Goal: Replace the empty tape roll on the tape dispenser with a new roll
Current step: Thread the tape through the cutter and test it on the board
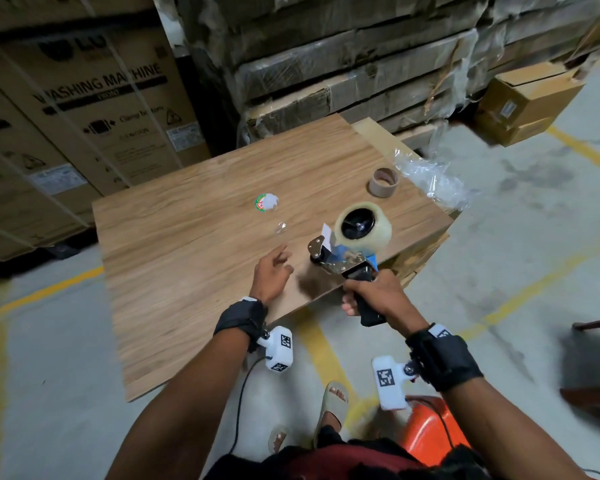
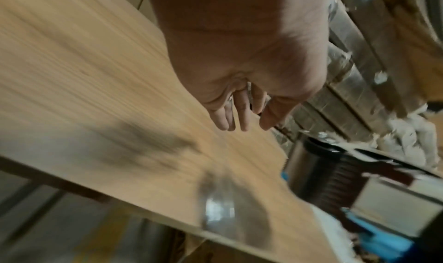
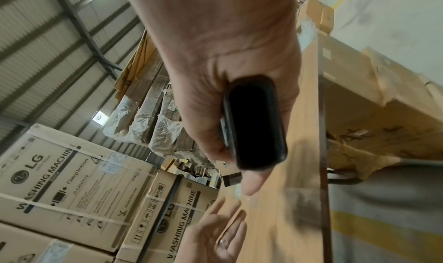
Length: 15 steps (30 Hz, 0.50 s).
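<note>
Your right hand (image 1: 373,294) is wrapped tight round the black handle (image 3: 255,123) of the tape dispenser (image 1: 343,265); thumb and fingers curl fully round it. Your left hand (image 1: 271,275) is loose, fingers spread & relaxed, holding nothing, hovering over the table (image 1: 194,244) just left of the dispenser's front end.

The new roll (image 1: 362,225), clear tape, already sits on the dispenser hub, above the table near its right edge. The empty core (image 1: 383,181) stands on the table behind it, well apart.

My read: the swap itself looks done; what's left is prob. threading the tape end thru the roller & blade. A white/blue tab (image 1: 328,233) sticks up by the roll, likely the free end. To do it well:
- Keep the handle steady w/ the right hand, front end tilted toward you.
- Pinch the tab w/ the left, pull it flat, adhesive side down, under the roller.
- Mind the toothed blade at the front.

Count:
- Dispenser: 1
- New roll: 1
- Empty core: 1
- Round sticker (image 1: 266,202) on the table: 1
- Clear crumpled scrap (image 1: 280,227) on the table: 1
- Plastic wrap (image 1: 430,178) at the far right corner: 1 bunch
</note>
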Each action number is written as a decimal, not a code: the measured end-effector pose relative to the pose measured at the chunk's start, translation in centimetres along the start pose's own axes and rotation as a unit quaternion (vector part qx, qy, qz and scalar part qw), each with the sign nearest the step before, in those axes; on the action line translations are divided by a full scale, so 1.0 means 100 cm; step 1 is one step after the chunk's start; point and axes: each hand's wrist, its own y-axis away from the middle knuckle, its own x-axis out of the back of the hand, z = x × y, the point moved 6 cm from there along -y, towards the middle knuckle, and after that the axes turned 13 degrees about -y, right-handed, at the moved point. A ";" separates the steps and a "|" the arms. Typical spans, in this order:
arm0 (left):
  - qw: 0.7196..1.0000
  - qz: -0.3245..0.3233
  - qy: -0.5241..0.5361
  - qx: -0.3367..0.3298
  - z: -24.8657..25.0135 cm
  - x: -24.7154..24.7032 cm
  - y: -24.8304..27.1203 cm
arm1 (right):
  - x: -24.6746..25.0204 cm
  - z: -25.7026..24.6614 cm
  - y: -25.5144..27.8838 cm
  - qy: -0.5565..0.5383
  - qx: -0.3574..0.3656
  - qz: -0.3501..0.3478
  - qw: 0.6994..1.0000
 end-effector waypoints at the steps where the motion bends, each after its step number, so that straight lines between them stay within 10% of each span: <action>1: 0.999 0.004 0.041 0.005 0.009 0.001 -0.002 | -0.007 -0.005 -0.002 -0.009 -0.002 -0.013 1.000; 15: 0.986 0.098 0.137 -0.015 0.061 0.024 -0.027 | -0.055 -0.057 -0.034 -0.117 -0.040 -0.107 0.987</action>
